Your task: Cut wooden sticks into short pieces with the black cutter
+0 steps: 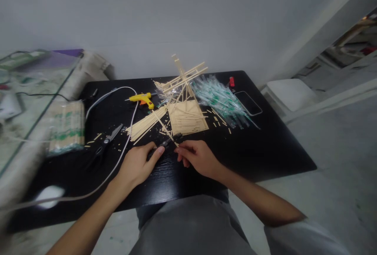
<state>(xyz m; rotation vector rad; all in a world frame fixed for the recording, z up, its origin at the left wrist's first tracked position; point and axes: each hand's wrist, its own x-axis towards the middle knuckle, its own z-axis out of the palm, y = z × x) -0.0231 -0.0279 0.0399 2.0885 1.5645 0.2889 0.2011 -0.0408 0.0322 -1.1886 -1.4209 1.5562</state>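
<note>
My left hand (143,162) is closed around a dark hand tool (167,142), whose exact kind I cannot make out. Pinched in the fingers of my right hand (197,155) is a thin wooden stick (165,128), slanting away to the upper left across the tool's front end. Just beyond the hands lies a square stick panel (188,119) with loose sticks on it. A fan of loose wooden sticks (147,124) spreads to its left. Behind the panel stands a stick-built model (183,77) with crossing arms and splayed legs.
A yellow glue gun (141,98) and open scissors (107,143) lie left on the black table (241,153). A white cable (118,164) curves past my left hand. Right are plastic wrappers (218,96), a phone (249,103) and a red object (231,81). Packaged sticks (67,125) sit far left.
</note>
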